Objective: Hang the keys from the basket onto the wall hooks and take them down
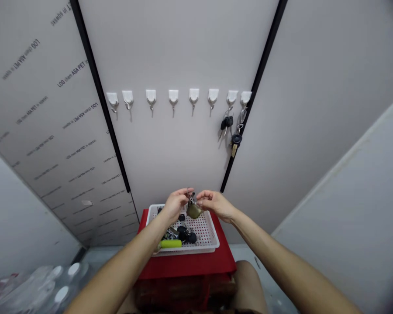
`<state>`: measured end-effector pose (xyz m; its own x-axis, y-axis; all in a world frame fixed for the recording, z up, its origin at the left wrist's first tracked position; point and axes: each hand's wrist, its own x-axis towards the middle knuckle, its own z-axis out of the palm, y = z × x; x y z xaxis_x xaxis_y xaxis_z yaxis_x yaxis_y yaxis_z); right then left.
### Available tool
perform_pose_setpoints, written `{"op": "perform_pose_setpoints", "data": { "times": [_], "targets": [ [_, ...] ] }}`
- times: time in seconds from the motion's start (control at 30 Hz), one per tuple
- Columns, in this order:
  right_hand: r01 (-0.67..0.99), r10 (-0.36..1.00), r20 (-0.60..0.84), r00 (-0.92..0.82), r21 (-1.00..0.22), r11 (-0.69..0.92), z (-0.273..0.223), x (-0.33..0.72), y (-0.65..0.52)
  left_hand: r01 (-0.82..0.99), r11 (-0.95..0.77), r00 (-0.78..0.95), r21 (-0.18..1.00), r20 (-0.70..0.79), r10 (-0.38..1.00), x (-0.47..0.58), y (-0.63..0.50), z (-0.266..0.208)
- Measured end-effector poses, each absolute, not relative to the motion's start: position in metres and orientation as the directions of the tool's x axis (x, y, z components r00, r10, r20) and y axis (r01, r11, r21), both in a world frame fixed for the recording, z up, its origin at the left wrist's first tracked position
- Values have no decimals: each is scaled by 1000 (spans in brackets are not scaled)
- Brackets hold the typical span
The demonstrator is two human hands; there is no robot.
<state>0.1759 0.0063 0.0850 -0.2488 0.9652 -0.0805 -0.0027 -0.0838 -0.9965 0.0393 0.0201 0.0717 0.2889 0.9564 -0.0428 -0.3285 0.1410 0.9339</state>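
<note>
Above the basket my left hand (174, 204) is closed, pinching the metal ring of a keychain (194, 211) between thumb and fingertips. A rounded, olive-gold fob hangs from that ring by a short chain. On its other side my right hand (215, 204) has its thumb and fingers bent together at the fob's upper edge, seeming to grip it; the exact contact is too small to make out. Below lies a white perforated plastic basket (212, 237) with several dark keys and fobs (187, 235) and a yellow-green stick-shaped item (170, 244), partly covered by my left forearm.
The basket stands on a red-covered stool or small table (196, 265). A row of white hooks (173, 97) runs along the wall. Black car keys (227, 123) hang at the right, beside a keychain with a round black fob (236, 140). Plastic bottles (61, 294) stand lower left.
</note>
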Motion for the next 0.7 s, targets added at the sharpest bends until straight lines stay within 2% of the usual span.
{"op": "perform_pose_setpoints", "data": {
  "times": [0.13,0.27,0.47,0.57,0.63,0.7],
  "targets": [
    [126,997,38,-62,-991,46,92,179,13,-294,161,338,942,-55,939,33,26,87],
    [174,981,76,-179,-979,108,102,175,18,-209,165,419,964,-64,906,34,28,96],
    [221,965,116,-234,-961,169,118,170,19,-69,87,439,994,-48,897,37,30,117],
    [251,955,219,-199,-931,265,139,170,24,-38,-49,397,998,60,916,41,36,139],
    [289,931,347,-117,-885,366,161,171,31,-57,-210,284,976,217,934,45,43,158],
    [294,887,462,-20,-845,447,189,171,41,-26,-431,145,902,430,891,49,50,179]
  ]
}}
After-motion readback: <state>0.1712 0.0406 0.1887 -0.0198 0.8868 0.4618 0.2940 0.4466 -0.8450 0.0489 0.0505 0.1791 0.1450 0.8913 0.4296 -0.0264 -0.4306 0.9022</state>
